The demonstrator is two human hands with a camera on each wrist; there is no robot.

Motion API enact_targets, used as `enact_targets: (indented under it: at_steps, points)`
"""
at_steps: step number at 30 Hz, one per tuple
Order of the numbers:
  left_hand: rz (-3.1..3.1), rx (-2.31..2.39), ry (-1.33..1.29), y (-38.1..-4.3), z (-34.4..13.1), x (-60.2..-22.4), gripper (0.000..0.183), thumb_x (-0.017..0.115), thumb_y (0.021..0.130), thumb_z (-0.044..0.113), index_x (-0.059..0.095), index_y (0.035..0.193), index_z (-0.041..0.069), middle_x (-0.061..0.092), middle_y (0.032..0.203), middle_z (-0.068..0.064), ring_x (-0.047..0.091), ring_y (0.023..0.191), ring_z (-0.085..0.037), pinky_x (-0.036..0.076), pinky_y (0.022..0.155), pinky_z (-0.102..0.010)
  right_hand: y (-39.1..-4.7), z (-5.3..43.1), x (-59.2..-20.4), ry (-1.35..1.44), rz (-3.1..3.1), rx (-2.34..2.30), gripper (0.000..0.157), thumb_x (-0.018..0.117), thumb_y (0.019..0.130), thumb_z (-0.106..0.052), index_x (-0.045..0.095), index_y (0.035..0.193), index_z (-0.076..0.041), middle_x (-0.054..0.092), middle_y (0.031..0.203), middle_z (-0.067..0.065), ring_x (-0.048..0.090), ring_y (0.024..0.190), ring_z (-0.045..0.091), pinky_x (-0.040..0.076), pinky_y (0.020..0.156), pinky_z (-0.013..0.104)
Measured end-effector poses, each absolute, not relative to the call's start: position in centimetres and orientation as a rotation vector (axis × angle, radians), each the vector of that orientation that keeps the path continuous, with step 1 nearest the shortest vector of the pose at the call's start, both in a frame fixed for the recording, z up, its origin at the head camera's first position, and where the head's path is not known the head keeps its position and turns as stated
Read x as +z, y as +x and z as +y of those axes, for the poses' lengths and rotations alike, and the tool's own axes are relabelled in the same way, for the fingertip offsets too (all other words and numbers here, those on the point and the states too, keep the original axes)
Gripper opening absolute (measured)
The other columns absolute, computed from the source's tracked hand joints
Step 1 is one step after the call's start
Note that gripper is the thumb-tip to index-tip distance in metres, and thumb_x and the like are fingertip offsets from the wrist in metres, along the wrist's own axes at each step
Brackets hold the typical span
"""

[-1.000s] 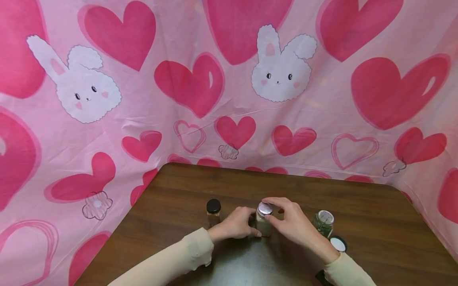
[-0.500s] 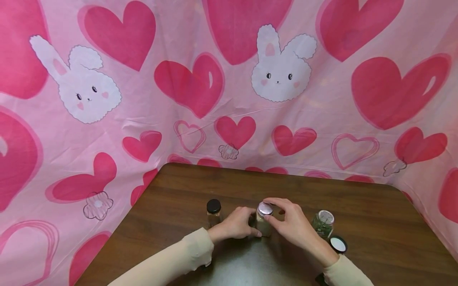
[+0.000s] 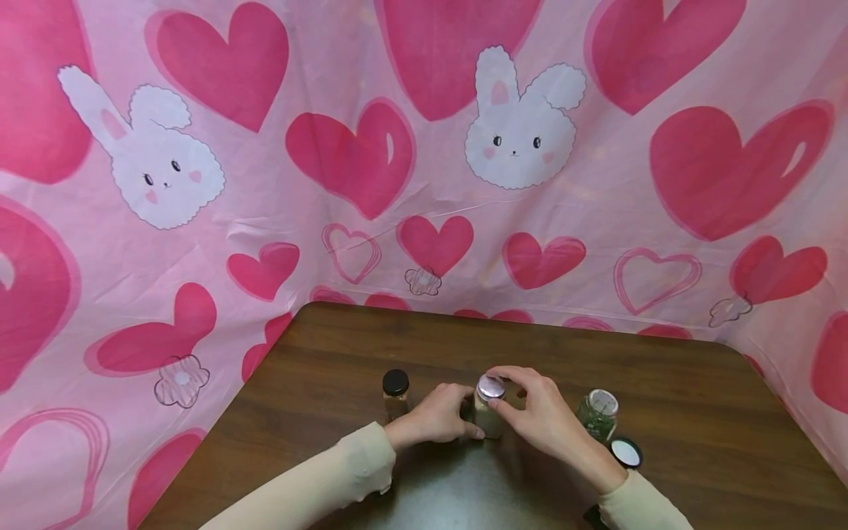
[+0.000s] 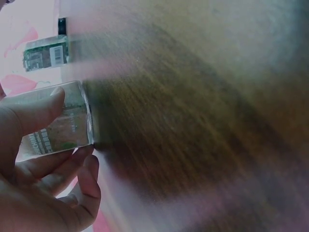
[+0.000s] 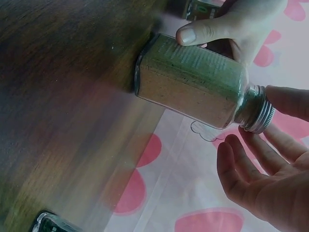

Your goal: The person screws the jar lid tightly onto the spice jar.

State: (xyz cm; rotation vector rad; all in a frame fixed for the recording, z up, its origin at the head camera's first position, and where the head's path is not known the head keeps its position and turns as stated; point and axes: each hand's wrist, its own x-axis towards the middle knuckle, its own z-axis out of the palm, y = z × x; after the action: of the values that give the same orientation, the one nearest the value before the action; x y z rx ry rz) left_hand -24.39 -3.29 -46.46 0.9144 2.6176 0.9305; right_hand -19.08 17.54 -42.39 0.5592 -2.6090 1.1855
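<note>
A square clear spice jar (image 3: 489, 423) with pale brown powder stands upright on the table, topped by a silver screw lid (image 3: 491, 387). My left hand (image 3: 437, 416) grips the jar's body low down, its thumb (image 4: 48, 108) across the near face. At the top, my right hand (image 3: 546, 408) pinches the silver lid between thumb and fingertips. The right wrist view shows the lid (image 5: 263, 116) seated on the jar's neck, with the right hand's other fingers (image 5: 236, 169) loosely bent beside it. Printed lettering shows on the jar (image 5: 193, 79).
A black-capped spice jar (image 3: 396, 397) stands left, partly behind my left hand. On the right is a green herb jar (image 3: 598, 421) with a pale top; a black lid with white lining (image 3: 626, 452) lies near it. Heart-patterned cloth (image 3: 430, 184) surrounds the wooden table (image 3: 530, 338).
My right forearm and sleeve have shifted very slightly. Both hands keep their places on the spice jar, which has not moved.
</note>
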Motion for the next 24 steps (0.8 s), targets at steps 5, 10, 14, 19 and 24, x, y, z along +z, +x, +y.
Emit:
enact_targets:
  at_steps: [5,10,14,19,24]
  points:
    - [2.607,0.940,0.902,-24.3,-3.3,-46.3,0.041,0.095,0.081,0.022,0.074,0.114,0.011,0.071,0.097,0.009,0.061,0.084,-0.003,0.051,0.077,-0.024,-19.2,17.6,-42.3,0.589,-2.606,1.186,0.037,0.087,0.088,-0.008,0.074,0.122,-0.016,0.072,0.117,-0.002,0.065,0.105,0.020,0.056,0.085,0.050]
    - [2.604,0.941,0.893,-24.3,-3.2,-46.2,0.042,0.095,0.080,0.022,0.074,0.115,0.011,0.071,0.096,0.009,0.061,0.084,-0.003,0.050,0.077,-0.024,-19.3,17.7,-42.1,0.615,-2.613,1.184,0.038,0.086,0.087,-0.005,0.074,0.122,-0.015,0.071,0.115,-0.003,0.065,0.105,0.020,0.056,0.085,0.050]
    - [2.605,0.940,0.890,-24.3,-3.2,-46.3,0.042,0.095,0.080,0.022,0.074,0.115,0.011,0.071,0.097,0.009,0.061,0.085,-0.003,0.051,0.077,-0.025,-19.2,17.8,-42.0,0.639,-2.608,1.175,0.041,0.086,0.087,-0.005,0.073,0.125,-0.014,0.071,0.117,-0.002,0.065,0.104,0.019,0.057,0.083,0.048]
    - [2.613,0.935,0.893,-24.3,-3.2,-46.4,0.043,0.095,0.080,0.022,0.074,0.115,0.011,0.072,0.098,0.009,0.062,0.086,-0.003,0.051,0.078,-0.024,-19.2,18.1,-42.0,0.680,-2.609,1.233,0.049,0.084,0.088,-0.004,0.068,0.134,-0.012,0.070,0.128,0.003,0.065,0.102,0.019,0.056,0.086,0.045]
    - [2.621,0.929,0.894,-24.4,-3.2,-46.5,0.044,0.096,0.080,0.023,0.075,0.116,0.011,0.073,0.100,0.008,0.062,0.089,-0.003,0.051,0.080,-0.025,-19.6,18.7,-41.9,0.735,-2.615,1.396,0.049,0.078,0.093,-0.003,0.065,0.140,-0.009,0.068,0.134,0.009,0.066,0.107,0.024,0.054,0.092,0.049]
